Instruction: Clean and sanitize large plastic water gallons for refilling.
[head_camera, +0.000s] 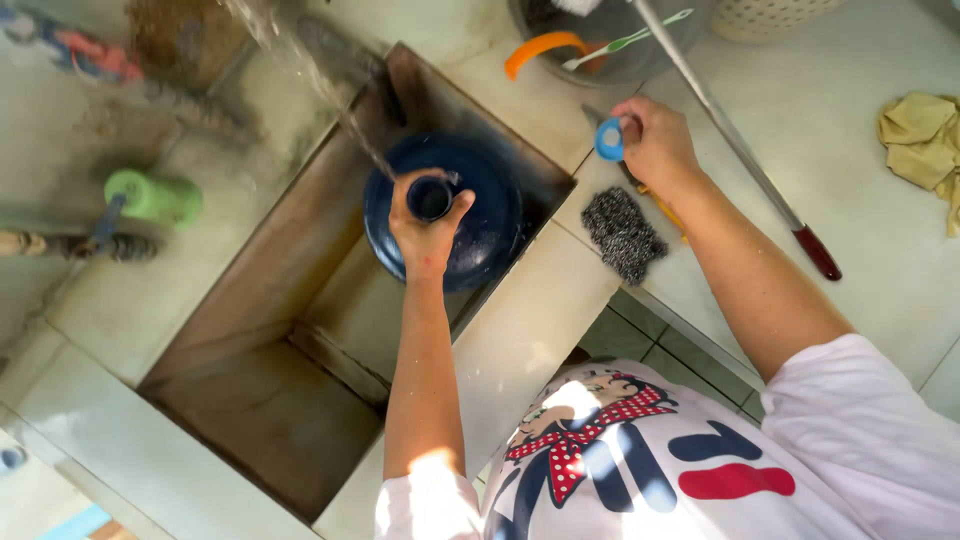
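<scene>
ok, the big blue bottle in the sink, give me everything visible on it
The large water bottle is dark blue, looks like translucent plastic, with rounded shoulders and a narrow open neck. It stands upright at the far end of the sink, seen from above. The left hand grips its neck. A thin stream of water falls toward the mouth. The right hand holds a small blue cap apart from it.

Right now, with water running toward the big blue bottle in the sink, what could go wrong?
1. The left hand steadies only the neck of the blue bottle; as it fills, it may get heavy and tip in the sink.
2. The water stream falls slanted, so part may miss the mouth and splash.
3. The right hand holds the small blue cap over the counter; it could slip near the steel scourer.
</scene>
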